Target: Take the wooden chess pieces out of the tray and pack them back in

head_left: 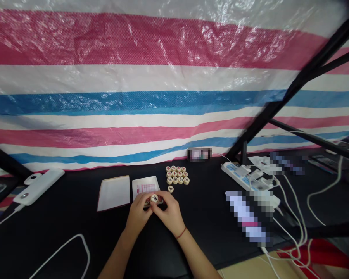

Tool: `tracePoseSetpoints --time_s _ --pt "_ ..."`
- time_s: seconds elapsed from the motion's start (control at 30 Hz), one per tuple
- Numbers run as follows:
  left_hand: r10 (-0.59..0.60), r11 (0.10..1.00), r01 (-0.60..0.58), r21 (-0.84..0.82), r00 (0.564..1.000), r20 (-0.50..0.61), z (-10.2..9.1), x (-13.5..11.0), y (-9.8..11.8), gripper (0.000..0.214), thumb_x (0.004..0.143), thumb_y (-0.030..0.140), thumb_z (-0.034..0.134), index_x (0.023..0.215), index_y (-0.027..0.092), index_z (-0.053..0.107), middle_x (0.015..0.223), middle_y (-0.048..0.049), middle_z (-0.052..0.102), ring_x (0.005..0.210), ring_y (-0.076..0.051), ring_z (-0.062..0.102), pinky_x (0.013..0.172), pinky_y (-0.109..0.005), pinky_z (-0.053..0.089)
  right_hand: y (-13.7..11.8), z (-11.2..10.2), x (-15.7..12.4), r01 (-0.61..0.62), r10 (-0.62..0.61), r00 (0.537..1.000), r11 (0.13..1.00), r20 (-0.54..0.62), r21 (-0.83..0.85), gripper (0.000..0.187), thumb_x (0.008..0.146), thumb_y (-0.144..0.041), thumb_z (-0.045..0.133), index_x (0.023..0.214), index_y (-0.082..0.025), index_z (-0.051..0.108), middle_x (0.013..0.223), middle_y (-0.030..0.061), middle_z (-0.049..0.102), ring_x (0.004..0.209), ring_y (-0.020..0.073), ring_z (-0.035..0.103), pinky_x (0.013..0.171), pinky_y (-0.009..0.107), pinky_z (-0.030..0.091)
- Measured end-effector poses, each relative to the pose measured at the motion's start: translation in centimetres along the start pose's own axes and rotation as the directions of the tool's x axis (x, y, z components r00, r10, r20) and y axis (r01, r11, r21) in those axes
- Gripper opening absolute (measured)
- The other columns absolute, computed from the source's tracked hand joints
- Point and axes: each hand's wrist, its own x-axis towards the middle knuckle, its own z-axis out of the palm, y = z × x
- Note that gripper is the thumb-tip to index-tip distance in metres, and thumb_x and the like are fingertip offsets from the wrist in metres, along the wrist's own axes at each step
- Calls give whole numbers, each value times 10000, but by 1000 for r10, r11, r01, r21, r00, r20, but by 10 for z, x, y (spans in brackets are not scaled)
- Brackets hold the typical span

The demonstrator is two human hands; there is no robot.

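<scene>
**Round piece gripped between left hand and right hand**

Both hands grasp it at the fingertips: 2 o'clock from the left, 10 o'clock from the right. White box just beyond, 11 o'clock of piece; pale tray at 9. On table: single piece, 2 o'clock; three rows of four pieces, 1–2 o'clock.

No legible text, round pieces with characters too small to read, pink-printed sheet too blurred
</scene>
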Motion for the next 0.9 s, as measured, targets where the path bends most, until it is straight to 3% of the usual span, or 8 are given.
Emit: tracePoseSetpoints --time_s 0.13,0.3,0.37,0.47,0.63,0.9 --pt "36 999 -37 31 999 35 -1 3 4 162 857 244 531 990 224 621 935 -50 678 883 -193 642 819 -357 529 4 -7 1 15 -15 1000 1000 10 -11 173 785 -240 606 949 -205 650 874 46 673 791 173 621 717 281 515" --pt "70 988 -71 135 997 10 -4 6 0 220 863 295 557 1060 210 605 913 -55 670 882 -203 635 841 -374 513 39 -26 4 -121 81 958 984 -274 -131 220 847 -287 525 1008 -177 627 963 98 646 823 193 606 694 302 508" --pt "56 987 -54 153 998 -4 -5 6 -4 208 882 282 529 1062 204 598 886 -52 662 867 -194 630 836 -369 509 57 -31 4 -156 86 946 966 -313 -206 246 850 -293 515 1036 -164 611 952 104 637 830 203 600 721 323 506" --pt "24 988 -24 150 1000 -2 -6 6 -7 193 902 274 490 1045 203 597 880 -56 659 856 -188 624 820 -361 507 73 -31 6 -134 53 965 940 -256 -313 217 838 -269 515 1007 -164 601 925 96 640 844 212 595 771 345 493" --pt "24 992 -25 123 1000 8 -6 7 -6 201 902 277 466 1017 205 614 864 -57 668 835 -187 631 808 -357 514 76 -25 8 -40 -6 995 900 -103 -434 156 836 -192 493 938 -183 611 926 79 652 857 212 585 798 343 467" --pt "0 994 -2 106 1000 20 -6 7 -5 209 903 284 462 1017 211 621 852 -51 664 812 -185 638 788 -339 521 78 -23 10 -51 19 997 866 -69 -498 228 829 -178 513 1038 -187 604 945 81 661 873 226 583 783 332 447"
